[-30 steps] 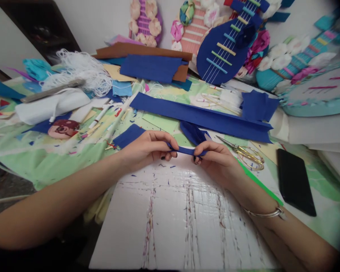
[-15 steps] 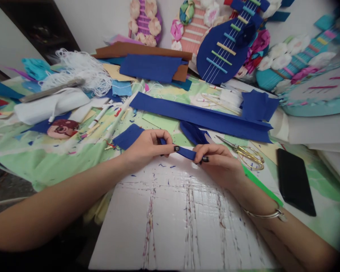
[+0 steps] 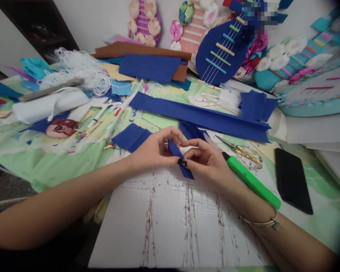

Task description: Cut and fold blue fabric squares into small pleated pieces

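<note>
Both hands meet over the far part of a white, scored board [image 3: 170,223]. Between them is a small strip of dark blue paper [image 3: 187,172], tilted, its lower end sticking out below the thumbs. My left hand [image 3: 161,149] pinches the strip with its thumb low and fingers curled behind. My right hand [image 3: 205,160] has its thumb against the same strip, fingers bent over it. A piece of blue paper [image 3: 129,136] lies just behind my left hand, and crumpled blue paper [image 3: 191,130] lies beyond the fingertips.
Gold-handled scissors [image 3: 245,153], a green utility knife [image 3: 255,181] and a black phone [image 3: 293,179] lie to the right. A long blue paper strip [image 3: 198,115] crosses the table behind. White string [image 3: 79,71] is heaped at the left. Decorated instrument-shaped crafts [image 3: 223,53] lean at the back.
The blue strip has turned from nearly level to steeply slanted. My hands have drawn together, thumbs now meeting. More of the green knife shows beside my right forearm.
</note>
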`<state>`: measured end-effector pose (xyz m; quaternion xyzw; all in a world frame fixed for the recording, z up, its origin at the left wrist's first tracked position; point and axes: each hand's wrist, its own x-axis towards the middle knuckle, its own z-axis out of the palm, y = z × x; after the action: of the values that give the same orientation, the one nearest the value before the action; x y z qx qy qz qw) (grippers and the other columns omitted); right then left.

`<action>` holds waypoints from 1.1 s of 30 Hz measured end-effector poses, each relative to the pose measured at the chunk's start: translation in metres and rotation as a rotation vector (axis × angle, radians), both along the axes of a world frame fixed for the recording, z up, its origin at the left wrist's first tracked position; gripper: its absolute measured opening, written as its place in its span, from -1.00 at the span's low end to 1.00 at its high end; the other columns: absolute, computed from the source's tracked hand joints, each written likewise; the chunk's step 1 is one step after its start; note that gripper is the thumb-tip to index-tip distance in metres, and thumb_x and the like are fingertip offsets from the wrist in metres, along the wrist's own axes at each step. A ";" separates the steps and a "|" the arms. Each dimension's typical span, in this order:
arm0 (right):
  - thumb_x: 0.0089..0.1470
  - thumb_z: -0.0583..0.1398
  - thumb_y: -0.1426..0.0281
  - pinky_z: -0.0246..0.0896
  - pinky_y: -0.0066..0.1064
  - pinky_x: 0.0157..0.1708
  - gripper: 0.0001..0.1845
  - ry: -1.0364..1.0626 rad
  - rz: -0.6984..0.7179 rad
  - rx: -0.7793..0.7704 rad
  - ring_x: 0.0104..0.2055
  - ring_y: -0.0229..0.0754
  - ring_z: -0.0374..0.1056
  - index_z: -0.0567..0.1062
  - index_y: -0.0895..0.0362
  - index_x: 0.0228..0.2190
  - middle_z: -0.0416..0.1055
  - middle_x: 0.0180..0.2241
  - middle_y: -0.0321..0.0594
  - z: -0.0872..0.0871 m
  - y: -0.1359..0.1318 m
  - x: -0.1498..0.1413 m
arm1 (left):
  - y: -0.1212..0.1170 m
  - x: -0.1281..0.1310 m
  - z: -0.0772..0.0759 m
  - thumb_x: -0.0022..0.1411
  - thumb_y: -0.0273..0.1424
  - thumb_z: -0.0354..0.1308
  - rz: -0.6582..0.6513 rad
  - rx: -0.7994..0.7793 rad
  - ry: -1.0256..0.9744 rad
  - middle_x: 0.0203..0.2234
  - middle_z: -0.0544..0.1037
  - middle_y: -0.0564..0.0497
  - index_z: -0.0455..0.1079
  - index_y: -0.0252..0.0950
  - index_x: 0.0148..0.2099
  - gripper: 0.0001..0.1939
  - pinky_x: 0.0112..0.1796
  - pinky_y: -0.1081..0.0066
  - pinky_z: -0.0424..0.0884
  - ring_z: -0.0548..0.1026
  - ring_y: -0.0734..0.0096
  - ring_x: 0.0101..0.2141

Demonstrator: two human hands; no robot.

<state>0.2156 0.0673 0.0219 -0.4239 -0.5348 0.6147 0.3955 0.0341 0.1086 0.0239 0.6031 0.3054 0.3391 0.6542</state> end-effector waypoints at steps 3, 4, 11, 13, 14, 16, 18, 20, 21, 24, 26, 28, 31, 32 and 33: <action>-0.10 0.34 0.33 0.25 -0.43 -0.45 -0.56 0.034 -0.053 -0.003 -0.47 -0.32 0.32 0.35 0.09 -0.17 0.42 -0.47 -0.35 -0.001 0.000 -0.001 | 0.000 0.003 -0.002 -0.06 -0.59 0.25 0.062 -0.051 -0.097 -0.38 0.43 0.09 0.16 -0.24 0.00 -0.44 -0.41 0.50 0.41 0.48 0.50 -0.42; -0.10 0.34 0.33 0.27 -0.42 -0.43 -0.56 0.038 -0.068 -0.002 -0.46 -0.31 0.33 0.35 0.09 -0.17 0.43 -0.46 -0.34 -0.002 0.000 -0.001 | 0.000 0.003 -0.002 -0.04 -0.57 0.26 0.075 -0.071 -0.114 -0.39 0.44 0.09 0.14 -0.24 0.01 -0.43 -0.36 0.47 0.43 0.50 0.47 -0.39; -0.09 0.34 0.37 0.32 -0.41 -0.39 -0.57 0.050 -0.124 0.064 -0.43 -0.30 0.38 0.34 0.07 -0.17 0.47 -0.43 -0.32 -0.007 -0.001 -0.002 | 0.000 0.003 -0.002 -0.04 -0.55 0.30 0.142 -0.122 -0.024 -0.49 0.46 0.08 0.18 -0.30 -0.28 -0.65 -0.38 0.49 0.43 0.49 0.51 -0.43; -0.06 0.32 0.37 0.31 -0.41 -0.37 -0.61 0.040 -0.130 0.087 -0.39 -0.28 0.39 0.35 0.08 -0.17 0.46 -0.40 -0.30 -0.006 -0.002 -0.002 | -0.002 0.003 0.000 -0.05 -0.55 0.29 0.135 -0.110 -0.015 -0.50 0.45 0.10 0.15 -0.30 -0.35 -0.66 -0.39 0.51 0.42 0.47 0.54 -0.45; -0.04 0.31 0.36 0.32 -0.40 -0.35 -0.63 0.035 -0.139 0.100 -0.35 -0.27 0.38 0.36 0.08 -0.17 0.45 -0.38 -0.28 -0.006 -0.002 -0.003 | -0.002 0.003 0.001 -0.05 -0.56 0.29 0.121 -0.102 -0.011 -0.50 0.45 0.10 0.15 -0.30 -0.36 -0.67 -0.39 0.51 0.42 0.46 0.55 -0.46; -0.02 0.28 0.36 0.31 -0.38 -0.30 -0.67 0.022 -0.154 0.116 -0.31 -0.26 0.37 0.38 0.09 -0.18 0.43 -0.35 -0.27 -0.005 -0.002 -0.003 | -0.003 0.004 0.001 -0.06 -0.58 0.28 0.076 -0.095 -0.001 -0.49 0.45 0.09 0.14 -0.30 -0.38 -0.67 -0.39 0.50 0.41 0.45 0.55 -0.46; -0.02 0.28 0.39 0.30 -0.38 -0.29 -0.68 0.013 -0.155 0.120 -0.30 -0.26 0.36 0.39 0.08 -0.17 0.41 -0.35 -0.27 -0.004 -0.001 -0.003 | -0.003 0.004 0.000 -0.07 -0.58 0.27 0.024 -0.103 0.005 -0.48 0.44 0.09 0.14 -0.31 -0.40 -0.68 -0.40 0.49 0.40 0.44 0.55 -0.47; -0.02 0.28 0.40 0.29 -0.38 -0.29 -0.67 0.020 -0.141 0.125 -0.31 -0.26 0.35 0.40 0.08 -0.16 0.40 -0.36 -0.28 -0.005 -0.001 -0.002 | -0.003 0.004 -0.001 -0.05 -0.59 0.25 -0.018 -0.103 0.002 -0.48 0.42 0.09 0.13 -0.30 -0.40 -0.70 -0.41 0.49 0.39 0.42 0.56 -0.47; -0.02 0.28 0.40 0.28 -0.38 -0.30 -0.67 0.029 -0.140 0.130 -0.31 -0.26 0.34 0.40 0.08 -0.16 0.40 -0.36 -0.28 -0.005 0.000 -0.001 | -0.003 0.005 -0.002 -0.05 -0.59 0.24 -0.028 -0.086 -0.002 -0.48 0.42 0.09 0.13 -0.30 -0.40 -0.71 -0.41 0.49 0.38 0.41 0.57 -0.47; -0.02 0.29 0.39 0.27 -0.40 -0.33 -0.66 0.028 -0.159 0.145 -0.33 -0.27 0.33 0.42 0.08 -0.15 0.39 -0.36 -0.28 -0.006 0.000 0.000 | -0.003 0.005 -0.003 -0.02 -0.61 0.20 0.000 0.042 0.000 -0.47 0.41 0.09 0.14 -0.29 -0.39 -0.73 -0.37 0.48 0.37 0.41 0.55 -0.43; -0.04 0.30 0.39 0.26 -0.42 -0.36 -0.66 0.009 -0.180 0.144 -0.35 -0.29 0.31 0.43 0.08 -0.17 0.39 -0.34 -0.27 -0.006 0.000 0.001 | -0.003 0.005 -0.003 0.01 -0.61 0.17 0.031 0.133 0.011 -0.45 0.40 0.07 0.14 -0.29 -0.38 -0.76 -0.33 0.47 0.38 0.42 0.52 -0.39; -0.05 0.31 0.39 0.26 -0.43 -0.38 -0.67 0.000 -0.185 0.146 -0.35 -0.30 0.31 0.44 0.08 -0.18 0.39 -0.31 -0.27 -0.007 0.001 0.002 | -0.003 0.005 -0.003 0.04 -0.60 0.15 0.047 0.192 0.014 -0.43 0.40 0.06 0.15 -0.29 -0.36 -0.78 -0.28 0.45 0.38 0.42 0.51 -0.36; -0.02 0.30 0.39 0.27 -0.45 -0.39 -0.67 -0.004 -0.164 0.165 -0.37 -0.32 0.30 0.44 0.07 -0.16 0.38 -0.31 -0.28 -0.007 0.001 0.003 | -0.004 0.004 -0.003 0.07 -0.60 0.12 0.078 0.284 0.036 -0.40 0.38 0.04 0.18 -0.29 -0.35 -0.82 -0.27 0.43 0.38 0.41 0.49 -0.34; 0.00 0.28 0.39 0.27 -0.45 -0.39 -0.68 -0.009 -0.162 0.179 -0.37 -0.32 0.30 0.44 0.07 -0.15 0.38 -0.31 -0.27 -0.007 0.001 0.003 | -0.005 0.004 -0.003 0.07 -0.60 0.11 0.090 0.321 0.054 -0.40 0.38 0.04 0.19 -0.29 -0.35 -0.83 -0.27 0.43 0.37 0.41 0.48 -0.34; 0.01 0.27 0.39 0.28 -0.45 -0.39 -0.70 -0.016 -0.164 0.196 -0.35 -0.30 0.31 0.45 0.07 -0.15 0.39 -0.29 -0.26 -0.007 0.001 0.003 | -0.005 0.003 -0.003 0.07 -0.60 0.11 0.101 0.359 0.075 -0.41 0.38 0.03 0.19 -0.29 -0.35 -0.84 -0.28 0.42 0.37 0.41 0.47 -0.34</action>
<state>0.2191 0.0679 0.0151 -0.4304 -0.5591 0.5217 0.4796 0.0373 0.1040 0.0208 0.7062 0.2939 0.3978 0.5066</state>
